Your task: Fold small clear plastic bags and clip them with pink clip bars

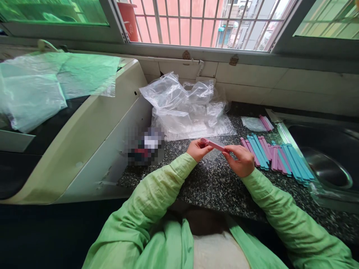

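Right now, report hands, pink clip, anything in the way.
Left hand, right hand: both on pink clip. Loose clips beside right hand. Plastic bags beyond, not blocking.

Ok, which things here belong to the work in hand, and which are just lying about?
Job, apparently: pink clip between left hand and right hand; pink and blue clips nearby; perhaps crumpled bags.

Just around, likely: sink; plastic sheet at far left; pixelated item.

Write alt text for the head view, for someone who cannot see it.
A person's left hand and right hand hold a pink strip between them above a speckled dark counter. Pink and blue strips lie side by side on the right, next to a sink; crumpled clear plastic lies beyond the hands.
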Tool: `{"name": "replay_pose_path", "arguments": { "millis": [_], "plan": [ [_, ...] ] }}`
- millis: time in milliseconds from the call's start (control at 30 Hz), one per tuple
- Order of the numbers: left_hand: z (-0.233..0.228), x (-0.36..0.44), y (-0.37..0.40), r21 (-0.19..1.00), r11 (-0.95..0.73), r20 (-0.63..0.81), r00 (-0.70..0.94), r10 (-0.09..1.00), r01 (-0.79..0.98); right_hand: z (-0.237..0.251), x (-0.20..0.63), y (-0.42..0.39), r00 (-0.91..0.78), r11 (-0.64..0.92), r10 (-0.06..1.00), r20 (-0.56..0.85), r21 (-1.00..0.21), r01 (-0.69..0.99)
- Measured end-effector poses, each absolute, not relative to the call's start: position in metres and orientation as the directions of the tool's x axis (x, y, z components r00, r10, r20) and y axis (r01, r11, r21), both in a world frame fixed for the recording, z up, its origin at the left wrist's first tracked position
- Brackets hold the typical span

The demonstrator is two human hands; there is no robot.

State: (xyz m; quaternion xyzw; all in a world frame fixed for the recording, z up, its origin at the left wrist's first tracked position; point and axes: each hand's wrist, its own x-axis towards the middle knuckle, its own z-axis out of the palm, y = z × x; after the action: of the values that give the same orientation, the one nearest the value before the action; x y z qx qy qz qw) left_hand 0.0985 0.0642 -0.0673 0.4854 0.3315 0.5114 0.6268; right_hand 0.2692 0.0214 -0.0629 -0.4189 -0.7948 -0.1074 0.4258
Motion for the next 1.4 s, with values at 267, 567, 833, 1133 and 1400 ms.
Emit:
{"name": "replay_pose_path", "arguments": {
  "millis": [267, 567, 833, 1133, 1400],
  "plan": [
    [-0.071, 0.098, 0.065, 0.957, -0.018, 0.103, 0.277, 0.955, -0.291, -0.063, 0.27, 0.022, -0.274, 0.613, 0.596, 0.755, -0.207, 0.762],
    [-0.067, 0.094, 0.066, 0.958, -0.004, 0.105, 0.336, 0.936, -0.288, -0.061, 0.268, 0.022, -0.281, 0.645, 0.607, 0.743, -0.255, 0.721],
    [-0.065, 0.092, 0.066, 0.955, -0.026, 0.142, 0.378, 0.915, -0.296, -0.06, 0.267, 0.021, -0.26, 0.648, 0.618, 0.742, -0.293, 0.703],
    [-0.066, 0.09, 0.067, 0.954, -0.047, 0.167, 0.394, 0.904, -0.295, -0.061, 0.267, 0.021, -0.257, 0.654, 0.601, 0.757, -0.281, 0.703],
    [-0.062, 0.086, 0.068, 0.961, -0.067, 0.17, 0.385, 0.907, -0.268, -0.063, 0.269, 0.02, -0.241, 0.631, 0.605, 0.759, -0.272, 0.726]
  ]
}}
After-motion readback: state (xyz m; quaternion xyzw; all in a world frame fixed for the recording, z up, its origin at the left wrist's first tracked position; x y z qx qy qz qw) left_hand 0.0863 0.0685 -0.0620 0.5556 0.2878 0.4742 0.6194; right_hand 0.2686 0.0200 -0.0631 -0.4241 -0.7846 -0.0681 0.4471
